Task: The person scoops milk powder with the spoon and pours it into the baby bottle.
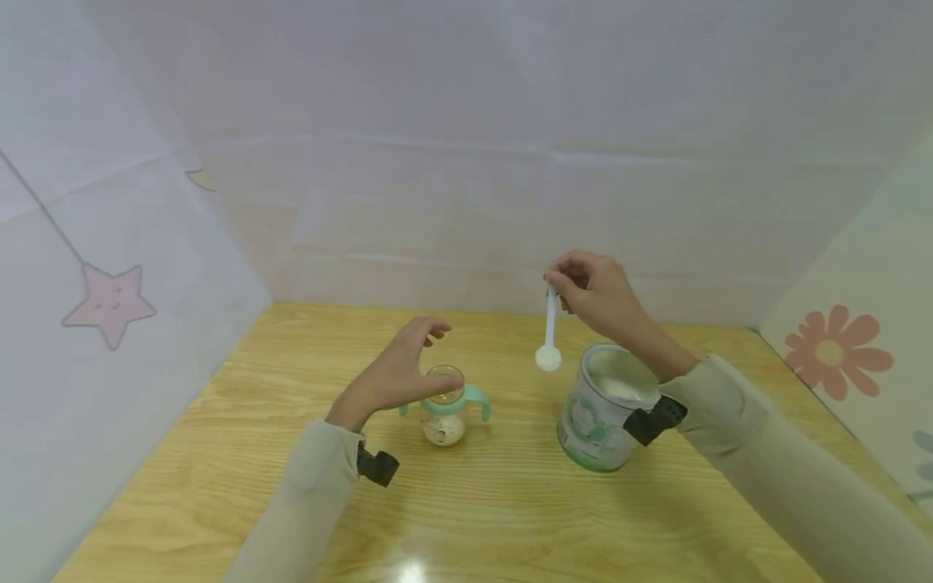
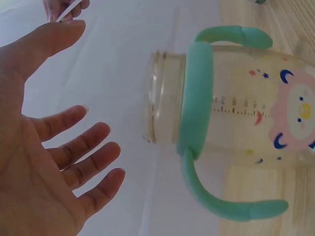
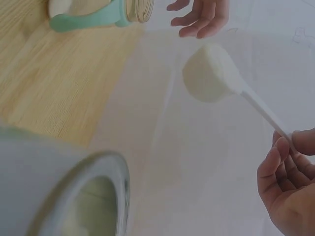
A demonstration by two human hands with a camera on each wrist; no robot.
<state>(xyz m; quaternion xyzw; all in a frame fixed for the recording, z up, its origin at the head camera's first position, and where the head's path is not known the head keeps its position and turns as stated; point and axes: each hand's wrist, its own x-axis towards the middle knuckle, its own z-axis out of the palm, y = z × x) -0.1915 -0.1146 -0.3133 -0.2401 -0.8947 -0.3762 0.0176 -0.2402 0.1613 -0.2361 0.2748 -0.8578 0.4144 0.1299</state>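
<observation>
Left hand (image 1: 397, 374) hovers open beside the bottle (image 1: 445, 413), fingers spread and gently bent, holding nothing. From the left wrist view its palm (image 2: 34, 162) faces the bottle's open mouth (image 2: 157, 96) with a clear gap between them; no finger touches the glass. This bottle stands upright on the wooden table (image 1: 219, 453), left of centre, with a mint green collar and two mint handles (image 1: 477, 398), and some pale powder in its bottom.

Further right, a white scoop (image 1: 548, 340) hangs in the air between bottle and tin, handle up, bowl down. The right wrist view shows its bowl (image 3: 209, 73) heaped with white powder.

Right hand (image 1: 594, 293) pinches the top of the scoop's handle between thumb and fingertips, the other fingers curled in. It is raised above the open tin (image 1: 605, 409), which stands on the table just right of the scoop.
</observation>
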